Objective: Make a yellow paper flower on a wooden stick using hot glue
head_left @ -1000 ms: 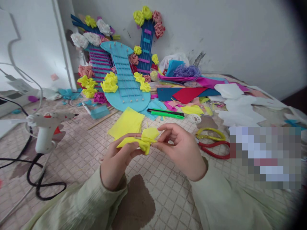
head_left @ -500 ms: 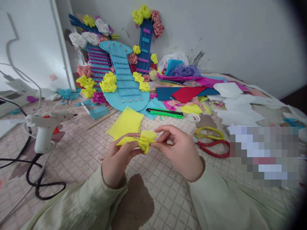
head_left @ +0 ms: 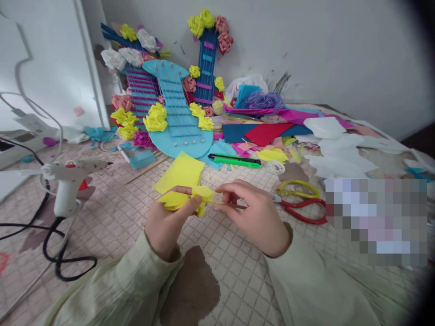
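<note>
My left hand is closed round folded pieces of yellow crepe paper, its thumb pressing on the gathered middle. Pointed yellow flaps stick out to the left over the fingers. At the right end of this paper is my right hand, its fingers bent in a pinch. A thin pale tip reaches between thumb and forefinger, too small to name. Just behind the left hand lies a flat stack of yellow crepe paper.
A white glue gun with looping black cable stands left. A green utility knife lies behind the hands; scissors lie right. Flower-trimmed paper guitars lean at the back. Blue and red sheets and white paper are piled right.
My left thumb has shifted right onto the gathered part of the yellow paper, which has moved slightly left. My right fingers have drawn slightly apart from the paper's folds. The view has shifted a little.
</note>
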Demonstrator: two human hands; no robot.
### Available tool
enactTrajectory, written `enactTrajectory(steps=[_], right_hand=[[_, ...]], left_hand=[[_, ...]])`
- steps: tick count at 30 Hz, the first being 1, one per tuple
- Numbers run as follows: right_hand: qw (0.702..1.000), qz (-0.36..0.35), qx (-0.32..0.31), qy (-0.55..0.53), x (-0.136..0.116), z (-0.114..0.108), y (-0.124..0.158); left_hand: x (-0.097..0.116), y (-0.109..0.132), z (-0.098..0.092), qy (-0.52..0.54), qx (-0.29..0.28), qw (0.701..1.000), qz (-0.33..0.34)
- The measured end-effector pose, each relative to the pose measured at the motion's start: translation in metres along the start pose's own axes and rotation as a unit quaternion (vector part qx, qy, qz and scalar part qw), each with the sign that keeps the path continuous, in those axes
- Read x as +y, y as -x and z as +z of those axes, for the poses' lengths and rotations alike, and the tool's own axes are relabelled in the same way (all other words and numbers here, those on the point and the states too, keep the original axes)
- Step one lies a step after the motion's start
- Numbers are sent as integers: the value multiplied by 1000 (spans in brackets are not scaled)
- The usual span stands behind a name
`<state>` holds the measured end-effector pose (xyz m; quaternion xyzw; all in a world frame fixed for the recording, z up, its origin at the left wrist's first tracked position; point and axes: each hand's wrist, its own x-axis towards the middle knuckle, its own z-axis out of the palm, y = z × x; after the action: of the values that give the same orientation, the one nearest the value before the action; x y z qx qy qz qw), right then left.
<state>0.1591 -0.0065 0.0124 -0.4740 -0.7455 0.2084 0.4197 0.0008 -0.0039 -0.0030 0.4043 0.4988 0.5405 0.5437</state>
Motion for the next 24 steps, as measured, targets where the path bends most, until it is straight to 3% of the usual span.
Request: enactTrajectory(steps=[5,7,12,16,24], right_hand=[[989,6,-147,13,7,-26,-12],[984,15,-177,-9,8,-36,-15],[982,70,-145,-104,0,-39,-14],[985,40,-139,-91,-7,-31,-10],[983,29,-165,-78,-6,-26,-8]], left_hand=[[12,-4,0,117,51,992,5],[14,-4,1,137,51,989,15],[4,0,1,54,-31,997,40],[-2,5,3,-5,-79,996,37],[3,11,11,-97,-83,990,53]])
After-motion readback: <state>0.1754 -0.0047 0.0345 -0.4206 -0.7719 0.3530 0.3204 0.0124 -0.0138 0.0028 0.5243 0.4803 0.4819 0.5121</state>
